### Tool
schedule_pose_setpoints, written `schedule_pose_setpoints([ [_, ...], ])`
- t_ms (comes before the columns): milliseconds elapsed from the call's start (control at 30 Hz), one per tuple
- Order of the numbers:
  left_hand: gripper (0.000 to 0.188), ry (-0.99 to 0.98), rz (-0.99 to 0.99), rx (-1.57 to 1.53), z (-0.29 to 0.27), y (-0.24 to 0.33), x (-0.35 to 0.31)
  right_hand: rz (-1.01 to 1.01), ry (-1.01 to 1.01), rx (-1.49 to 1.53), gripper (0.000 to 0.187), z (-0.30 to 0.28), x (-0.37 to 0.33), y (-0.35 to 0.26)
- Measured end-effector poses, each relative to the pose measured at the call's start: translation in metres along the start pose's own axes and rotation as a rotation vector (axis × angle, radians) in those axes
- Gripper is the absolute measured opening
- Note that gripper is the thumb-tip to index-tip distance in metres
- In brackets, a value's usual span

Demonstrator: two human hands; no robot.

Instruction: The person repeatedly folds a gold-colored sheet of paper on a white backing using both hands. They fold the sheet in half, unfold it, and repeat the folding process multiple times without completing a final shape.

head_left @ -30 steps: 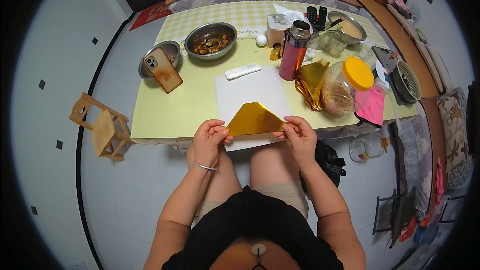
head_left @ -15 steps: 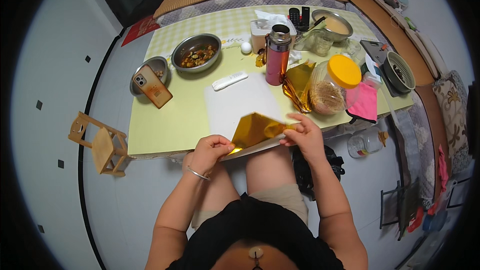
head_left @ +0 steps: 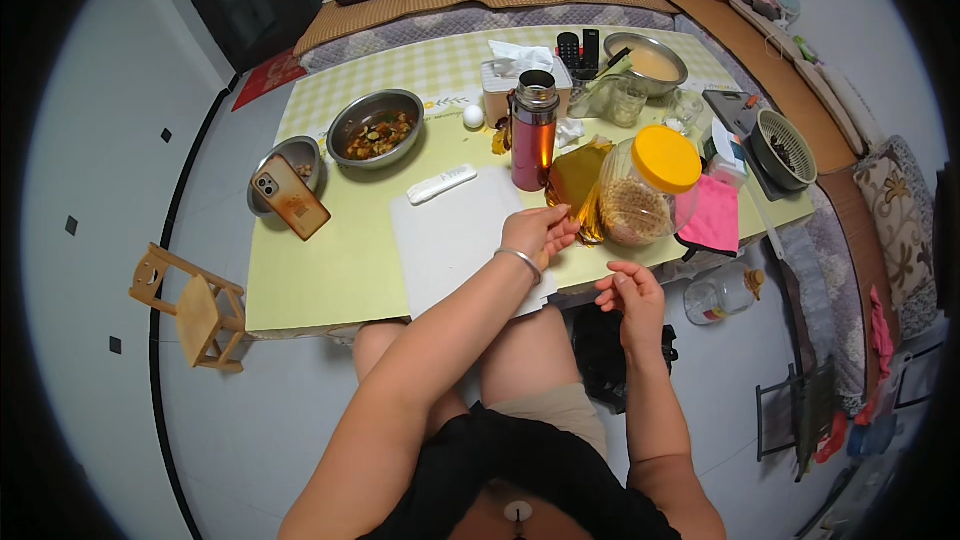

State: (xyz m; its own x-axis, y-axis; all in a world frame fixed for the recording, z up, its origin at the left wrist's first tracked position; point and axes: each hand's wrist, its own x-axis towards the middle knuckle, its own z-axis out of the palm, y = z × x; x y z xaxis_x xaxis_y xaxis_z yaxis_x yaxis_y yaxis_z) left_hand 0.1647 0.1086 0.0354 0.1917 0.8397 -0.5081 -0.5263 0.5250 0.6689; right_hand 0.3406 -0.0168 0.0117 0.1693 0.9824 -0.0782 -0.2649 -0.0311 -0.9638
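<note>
My left hand (head_left: 542,235) reaches across to the right, over the white sheets of paper (head_left: 440,240). Its fingers are loosely bent and slightly apart beside the shiny gold foil sheets (head_left: 580,176), at their near left edge. Whether the fingertips touch the foil is hard to make out. My right hand (head_left: 633,302) hangs empty just off the table's front edge, fingers curled but apart. Behind the foil's left side stands an uncapped pink-red thermos (head_left: 534,135). A clear jar with a yellow lid (head_left: 667,158) stands against the foil's right side.
A long white object (head_left: 442,184) lies on the paper's far edge. To the left are a bowl of dark food (head_left: 345,148) and a phone (head_left: 290,198) leaning on a smaller bowl. A pink cloth (head_left: 712,215) lies right of the jar. A black bag (head_left: 590,360) sits under the table.
The gold foil sheet stretched between both hands has left them; foil lies by the thermos. My left hand has swung right toward it, while my right hand has let go and dropped slightly.
</note>
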Motion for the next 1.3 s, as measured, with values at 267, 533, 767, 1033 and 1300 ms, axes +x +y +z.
schedule_pose_setpoints([
  [267,0.028,0.032,0.863,1.324,-0.097,0.006,-0.063,-0.659,-0.332,-0.967,0.031,0.035,-0.001,0.006],
  [533,0.03,-0.035,1.227,1.68,-0.18,0.001,-0.154,-0.906,-0.686,-1.21,0.036,0.07,0.012,0.024],
  [767,0.027,-0.077,1.062,1.472,-0.198,0.008,-0.147,-0.749,-0.582,-1.032,0.013,0.082,0.023,0.02],
  [1033,0.04,-0.031,0.744,1.123,-0.2,0.034,-0.147,-0.037,-0.526,-0.739,0.014,0.092,0.044,-0.003],
  [1300,0.026,0.038,0.63,0.95,-0.211,0.041,-0.139,0.077,-0.483,-0.681,0.01,0.095,0.053,0.002],
])
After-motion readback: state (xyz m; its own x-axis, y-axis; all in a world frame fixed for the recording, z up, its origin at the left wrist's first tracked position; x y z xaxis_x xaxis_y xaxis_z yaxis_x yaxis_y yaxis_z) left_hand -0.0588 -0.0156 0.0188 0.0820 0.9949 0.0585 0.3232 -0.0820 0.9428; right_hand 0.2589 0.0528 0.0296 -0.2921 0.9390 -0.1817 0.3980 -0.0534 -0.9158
